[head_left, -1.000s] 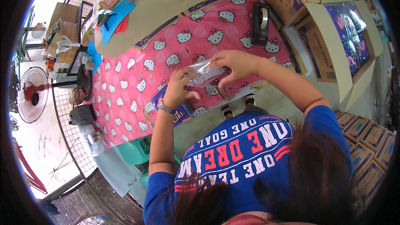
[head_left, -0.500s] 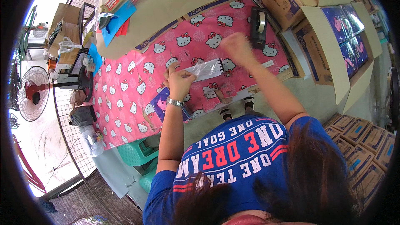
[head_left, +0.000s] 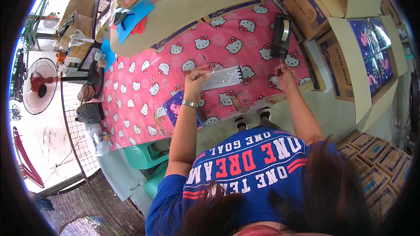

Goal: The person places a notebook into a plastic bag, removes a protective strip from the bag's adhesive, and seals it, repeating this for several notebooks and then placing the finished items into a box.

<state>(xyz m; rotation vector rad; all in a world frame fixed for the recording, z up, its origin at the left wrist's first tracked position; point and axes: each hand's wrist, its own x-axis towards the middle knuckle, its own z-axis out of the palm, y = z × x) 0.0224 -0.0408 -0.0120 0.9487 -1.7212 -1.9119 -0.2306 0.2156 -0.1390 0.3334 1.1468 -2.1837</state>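
Near edge: blue-covered booklet (head_left: 175, 107) flat on the tabletop (head_left: 140, 105) at its near edge, just beside the left forearm. Tabletop has a pink cartoon-cat cloth.
Left hand (head_left: 195, 81): fingers pinched on the left end of a clear plastic sleeve (head_left: 224, 78); wristwatch (head_left: 190, 103) on the wrist.
Sleeve: held roughly level just above the tabletop's middle, dark strip along its right end. Can't tell if it touches the cloth.
Right hand (head_left: 284, 77): over the tabletop's right side, fingers drawn together at the base of the tape dispenser (head_left: 281, 36). Looks like a pinch on something small and clear, but too small to confirm. Apart from the sleeve.
Tape dispenser: black, upright, roll of clear tape on top, near the tabletop's right edge, toward the far side.
Far edge: brown cardboard sheet (head_left: 205, 4) lies across the tabletop's far edge, with blue and red paper sheets (head_left: 135, 17) at its left end.
Right of tabletop: open cardboard boxes (head_left: 345, 39) with dark printed packs inside.
Left of tabletop: standing fan (head_left: 39, 91) on the floor, well apart.
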